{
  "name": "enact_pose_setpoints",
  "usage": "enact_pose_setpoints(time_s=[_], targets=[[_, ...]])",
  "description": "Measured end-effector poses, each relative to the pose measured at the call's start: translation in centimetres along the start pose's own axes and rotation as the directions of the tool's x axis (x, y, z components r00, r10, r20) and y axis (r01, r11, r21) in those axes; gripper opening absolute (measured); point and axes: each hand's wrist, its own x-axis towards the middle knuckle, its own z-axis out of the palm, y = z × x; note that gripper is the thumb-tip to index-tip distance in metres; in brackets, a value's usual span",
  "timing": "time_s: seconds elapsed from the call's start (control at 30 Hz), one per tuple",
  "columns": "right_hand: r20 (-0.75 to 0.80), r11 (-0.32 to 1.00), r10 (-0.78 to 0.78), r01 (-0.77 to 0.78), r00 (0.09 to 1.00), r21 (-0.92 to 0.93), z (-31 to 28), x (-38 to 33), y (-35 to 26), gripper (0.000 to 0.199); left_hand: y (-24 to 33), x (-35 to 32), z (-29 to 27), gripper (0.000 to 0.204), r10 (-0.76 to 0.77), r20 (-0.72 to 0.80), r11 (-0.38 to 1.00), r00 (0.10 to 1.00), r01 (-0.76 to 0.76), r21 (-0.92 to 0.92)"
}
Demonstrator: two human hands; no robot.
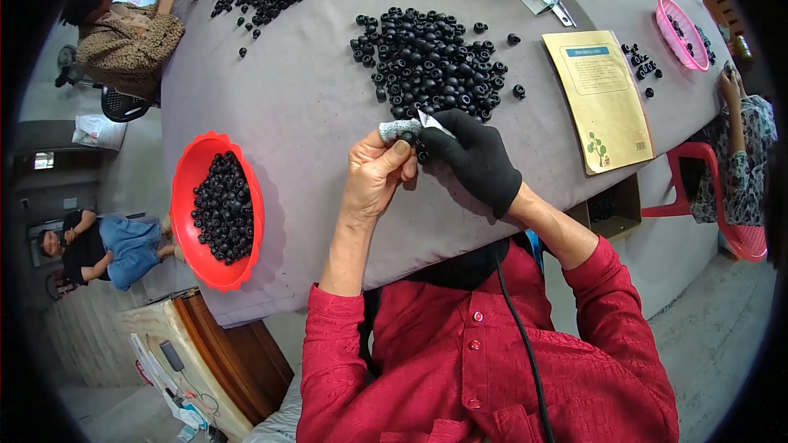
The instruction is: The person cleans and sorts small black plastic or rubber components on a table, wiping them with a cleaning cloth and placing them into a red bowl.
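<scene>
The bare left hand (373, 176) pinches a small black round rubber bead (408, 138) above the grey desk (304, 107); the black-gloved right hand (476, 160) holds a little blade (432, 122) against it. The bead looks light and squashy, best pinched by its sides.

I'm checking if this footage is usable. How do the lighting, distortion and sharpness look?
Head view: soft, even light, faint shadows beside the red basin; no strong glare on the grey table; fisheye bends the table edges, corners go black; the left hand, gloved right hand and black pieces look sharp.
</scene>
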Motion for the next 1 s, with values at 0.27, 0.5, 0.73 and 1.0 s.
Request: enact_pose_setpoints(time_s=[0.27,0.5,0.73,1.0], targets=[[-0.012,0.996,-0.023,0.022,1.000,-0.082,0.3,-0.1,-0.9,0.024,0.2,-0.6,0.5,0.016,-0.001,0.018,0.995,1.000,-0.001,0.099],[-0.028,0.891,-0.407,0.389,0.913,-0.235,-0.2,0.3,1.8,0.019,3.3,-5.3,1.2,0.018,0.347,-0.234,0.889,0.908,-0.239,0.390],[0.120,0.571,-0.599,0.527,0.792,-0.630,-1.3,-0.3,0.6,0.031,11.4,-11.0,-2.1,0.019,0.769,-0.389,0.507,0.508,-0.113,0.855],[-0.007,0.800,-0.488,0.444,0.873,-0.403,-0.5,-0.1,0.7,0.015,11.8,-10.5,-2.3,0.007,0.899,-0.207,0.159,0.386,0.153,0.975]])
